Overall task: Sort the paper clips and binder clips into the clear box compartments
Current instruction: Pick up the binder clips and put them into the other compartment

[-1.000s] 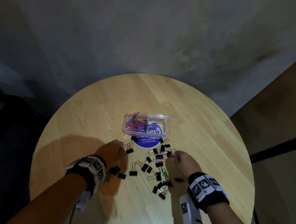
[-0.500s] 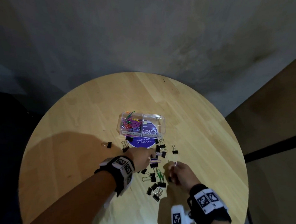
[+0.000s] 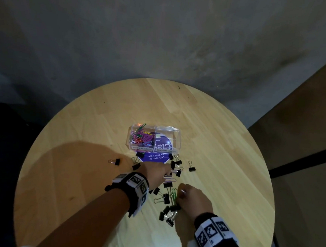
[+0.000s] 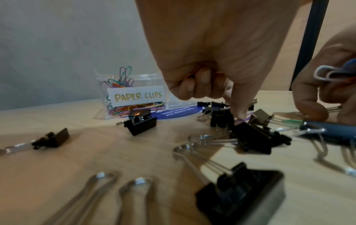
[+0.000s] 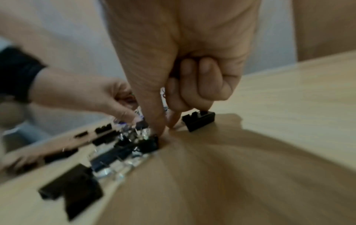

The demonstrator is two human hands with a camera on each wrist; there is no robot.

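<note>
The clear two-compartment box [image 3: 178, 141] stands mid-table; its left half, labelled PAPER CLIPS [image 4: 137, 95], holds coloured paper clips [image 3: 141, 138], while the right half shows only the sticker beneath. Black binder clips [image 3: 166, 198] lie scattered in front, with a green paper clip [image 3: 173, 194] and a purple paper clip [image 4: 241, 120] among them. My left hand [image 3: 165, 174] has its fingers curled round an orange paper clip, and its forefinger presses on the purple one. My right hand [image 3: 180, 194] holds white and blue paper clips [image 4: 327, 73] and pinches down at the pile's right edge [image 5: 165, 129].
A round purple sticker [image 3: 154, 157] lies on the wooden table [image 3: 224, 147] under the box's front. One binder clip [image 3: 117, 161] sits apart at the left, another [image 3: 191, 168] at the right. Beyond the table's round edge are a dark floor and a brown panel.
My left hand has moved right, from the pile's left side into its middle. My right hand has drawn back a little toward me, onto the green paper clip.
</note>
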